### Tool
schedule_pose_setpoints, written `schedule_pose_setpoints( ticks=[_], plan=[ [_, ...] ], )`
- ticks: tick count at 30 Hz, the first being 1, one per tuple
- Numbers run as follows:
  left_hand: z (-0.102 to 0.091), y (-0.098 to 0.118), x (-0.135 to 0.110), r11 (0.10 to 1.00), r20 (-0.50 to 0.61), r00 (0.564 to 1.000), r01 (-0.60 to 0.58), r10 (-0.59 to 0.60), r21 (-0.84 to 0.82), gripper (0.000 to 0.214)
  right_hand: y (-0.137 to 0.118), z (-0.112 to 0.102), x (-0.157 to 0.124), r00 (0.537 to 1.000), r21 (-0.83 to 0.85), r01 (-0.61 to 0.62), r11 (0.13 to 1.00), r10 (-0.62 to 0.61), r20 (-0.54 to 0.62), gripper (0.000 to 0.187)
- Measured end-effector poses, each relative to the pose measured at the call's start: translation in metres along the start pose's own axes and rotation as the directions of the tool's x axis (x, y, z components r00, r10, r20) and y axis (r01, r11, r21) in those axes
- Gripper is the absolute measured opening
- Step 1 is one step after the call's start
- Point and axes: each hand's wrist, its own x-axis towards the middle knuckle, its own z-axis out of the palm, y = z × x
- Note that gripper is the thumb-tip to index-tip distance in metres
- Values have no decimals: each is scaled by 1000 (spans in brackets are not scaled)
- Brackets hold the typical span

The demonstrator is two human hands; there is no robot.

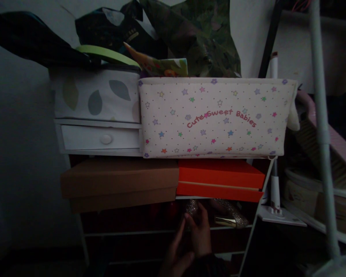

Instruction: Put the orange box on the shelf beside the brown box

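Two hands raised at dark shelf (pixel 161 232): right hand (pixel 200 234) fingers curled, left hand (pixel 175 256) open; grasp unclear.

Both hands raised close together: left hand (pixel 174 256), right hand (pixel 200 231), fingers loosely curled.

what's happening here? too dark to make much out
A person is reaching with both hands into a dim shelf rack. The right hand is up at a glittery shoe on the shelf below the orange box; whether its grip has closed on anything is too dark to tell. The left hand sits just below it, fingers loosely spread. Above are a brown box and a star-print fabric bin reading "Cute Sweet Babies".
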Motion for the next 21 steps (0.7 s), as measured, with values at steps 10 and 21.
schedule_pose_setpoints(
  ticks=[10, 21],
  plan=[
    [-4, -4, 3, 996, -28, 999, -45, 43, -71, 71, 12, 5, 4, 998, 34, -11, 999, 9, 62, 72],
    [-8, -3, -5, 891, -149, 987, 16, 58, 453, 73, 6, -3, 2, 990, 162, -65, 985, 43, 135, 74]
  ],
)
